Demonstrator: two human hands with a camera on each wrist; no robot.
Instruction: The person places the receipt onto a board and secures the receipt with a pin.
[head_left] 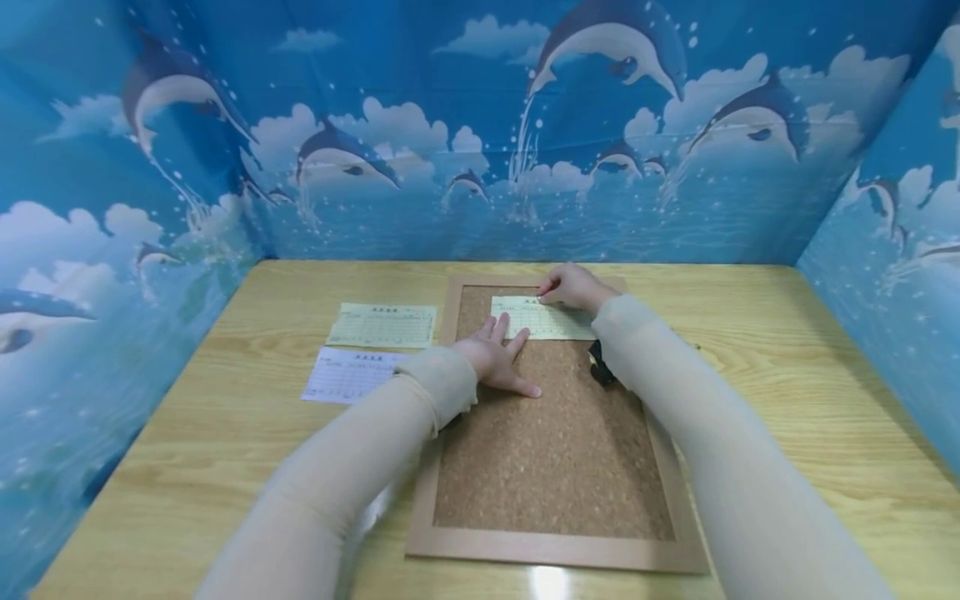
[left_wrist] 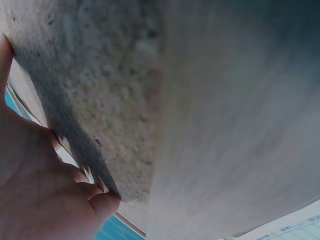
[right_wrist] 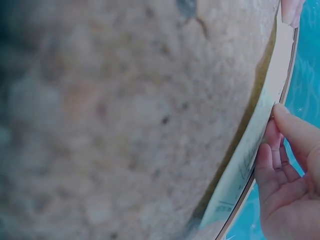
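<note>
A framed corkboard [head_left: 555, 467] lies on the table, with a pale green printed slip [head_left: 517, 318] flat near its top edge. My left hand [head_left: 495, 358] rests on the cork with fingers spread, its fingertips at the slip's lower left edge. In the left wrist view the left palm [left_wrist: 45, 185] faces the speckled cork. My right hand [head_left: 577, 288] is at the slip's top edge and pinches a small dark pin [head_left: 539, 296] between thumb and fingertips. In the right wrist view the right thumb [right_wrist: 292, 127] presses at the slip [right_wrist: 240, 170], whose edge stands slightly off the cork.
Left of the board lie another pale green slip [head_left: 384, 325] and a white-lilac slip [head_left: 348, 375], partly covered by the left sleeve. A black wrist device [head_left: 600, 367] shows under the right cuff. A dolphin-print curtain [head_left: 480, 200] encloses the wooden table [head_left: 757, 350].
</note>
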